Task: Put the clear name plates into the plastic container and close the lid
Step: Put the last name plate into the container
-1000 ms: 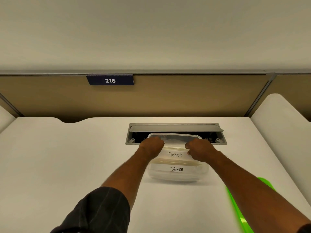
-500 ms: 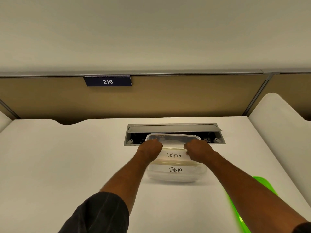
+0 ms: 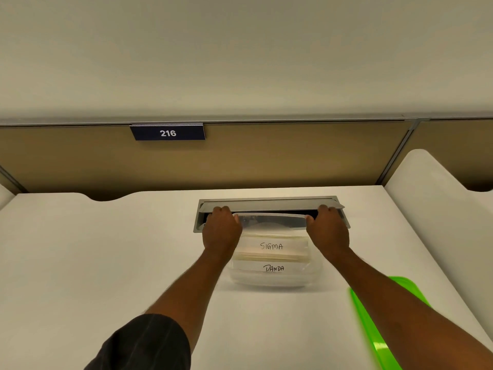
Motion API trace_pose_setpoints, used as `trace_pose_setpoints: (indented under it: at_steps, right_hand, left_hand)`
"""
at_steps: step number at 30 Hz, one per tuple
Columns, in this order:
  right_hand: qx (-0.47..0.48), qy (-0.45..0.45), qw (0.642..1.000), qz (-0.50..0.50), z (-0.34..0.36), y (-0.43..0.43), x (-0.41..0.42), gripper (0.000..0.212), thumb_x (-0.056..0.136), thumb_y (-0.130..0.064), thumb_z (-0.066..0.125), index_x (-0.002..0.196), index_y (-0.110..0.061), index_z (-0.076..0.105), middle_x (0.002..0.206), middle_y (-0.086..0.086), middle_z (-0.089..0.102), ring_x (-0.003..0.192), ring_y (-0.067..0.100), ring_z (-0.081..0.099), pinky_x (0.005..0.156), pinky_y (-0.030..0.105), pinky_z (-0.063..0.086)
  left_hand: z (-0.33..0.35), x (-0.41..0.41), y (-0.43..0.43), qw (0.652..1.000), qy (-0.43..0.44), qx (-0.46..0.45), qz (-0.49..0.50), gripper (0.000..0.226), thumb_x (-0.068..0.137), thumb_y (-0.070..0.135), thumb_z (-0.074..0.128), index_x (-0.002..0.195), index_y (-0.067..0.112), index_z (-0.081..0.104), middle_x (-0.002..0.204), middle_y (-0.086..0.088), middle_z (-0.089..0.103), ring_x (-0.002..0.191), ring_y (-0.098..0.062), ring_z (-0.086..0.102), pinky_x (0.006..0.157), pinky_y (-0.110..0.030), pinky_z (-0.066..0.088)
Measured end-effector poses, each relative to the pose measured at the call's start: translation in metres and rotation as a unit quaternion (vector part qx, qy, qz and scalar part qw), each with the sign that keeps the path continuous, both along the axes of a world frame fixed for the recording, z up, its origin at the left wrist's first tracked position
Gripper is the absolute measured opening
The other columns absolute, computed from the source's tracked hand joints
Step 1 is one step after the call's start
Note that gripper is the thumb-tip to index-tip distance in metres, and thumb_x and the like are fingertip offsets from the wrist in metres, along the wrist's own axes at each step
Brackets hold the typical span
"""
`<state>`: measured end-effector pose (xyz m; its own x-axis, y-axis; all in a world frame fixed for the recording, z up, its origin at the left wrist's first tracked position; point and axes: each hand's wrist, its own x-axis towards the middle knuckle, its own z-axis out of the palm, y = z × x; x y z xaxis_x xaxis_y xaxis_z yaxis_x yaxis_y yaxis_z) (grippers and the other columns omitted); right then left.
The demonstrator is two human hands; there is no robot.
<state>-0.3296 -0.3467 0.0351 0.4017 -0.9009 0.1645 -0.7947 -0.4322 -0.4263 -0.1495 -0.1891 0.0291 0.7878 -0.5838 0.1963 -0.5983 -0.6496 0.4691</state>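
**Item:** plastic container [image 3: 272, 279], clear, open-topped, on the white desk [image 3: 106, 263] just before the cable tray [image 3: 269, 204].
**Contents:** clear name plates [image 3: 270, 247] stacked inside; two paper slips read "SIGMA" and "PANDA".
**Grip:** left hand [image 3: 222, 232] holds the far-left corner and right hand [image 3: 328, 232] the far-right corner. Both hands' fingers curl over the rim, with the tips hidden.
**Lid:** green lid [image 3: 380, 345], off, lying near-right and partly under the right forearm.
**Handling note:** plates appear loaded; closing remains. Probably best to draw the container clear of the tray flap, check that no plate stands above the rim, then align the lid and press down its corners evenly.
**Surround:** partition sign "216" [image 3: 168, 133].
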Motion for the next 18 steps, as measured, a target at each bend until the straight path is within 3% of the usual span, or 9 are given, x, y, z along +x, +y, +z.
trace_pose_setpoints:
  at_steps: [2, 5, 10, 18]
  right_hand:
    - [0.086, 0.017, 0.996, -0.012, -0.001, -0.001, -0.004, 0.032, 0.091, -0.032, 0.059, 0.103, -0.003, 0.059, 0.099, 0.015, 0.063, 0.096, 0.033, 0.063, 0.079, 0.038, 0.054]
    - [0.127, 0.018, 0.992, 0.003, -0.005, -0.001, -0.009, 0.016, 0.09, -0.017, 0.06, 0.093, -0.001, 0.062, 0.087, 0.014, 0.063, 0.088, 0.032, 0.065, 0.074, 0.032, 0.049]
    - [0.139, -0.005, 0.99, -0.01, -0.006, 0.0, -0.008, 0.014, 0.09, -0.012, 0.062, 0.095, 0.001, 0.065, 0.091, 0.018, 0.068, 0.085, 0.031, 0.066, 0.08, 0.034, 0.053]
    - [0.16, -0.033, 0.986, -0.02, -0.006, -0.003, -0.006, 0.014, 0.089, -0.009, 0.062, 0.092, 0.005, 0.065, 0.086, 0.02, 0.067, 0.078, 0.03, 0.064, 0.074, 0.031, 0.051]
  left_hand:
    - [-0.001, 0.001, 0.005, 0.996, 0.079, 0.013, 0.028, 0.026, 0.093, 0.03, 0.054, 0.097, 0.008, 0.065, 0.097, -0.009, 0.069, 0.086, -0.023, 0.065, 0.075, -0.032, 0.053]
    - [-0.003, 0.003, 0.011, 0.99, 0.135, 0.022, 0.036, 0.007, 0.086, 0.009, 0.055, 0.083, 0.006, 0.06, 0.09, -0.014, 0.069, 0.074, -0.023, 0.06, 0.067, -0.031, 0.05]
    - [-0.001, 0.005, 0.013, 0.991, 0.131, 0.035, 0.009, 0.009, 0.086, 0.001, 0.054, 0.089, 0.001, 0.062, 0.09, -0.016, 0.068, 0.083, -0.029, 0.065, 0.073, -0.034, 0.055]
    - [-0.003, 0.007, 0.014, 0.99, 0.129, 0.047, -0.006, 0.012, 0.09, 0.003, 0.053, 0.094, 0.001, 0.063, 0.094, -0.015, 0.068, 0.085, -0.027, 0.066, 0.07, -0.028, 0.05]
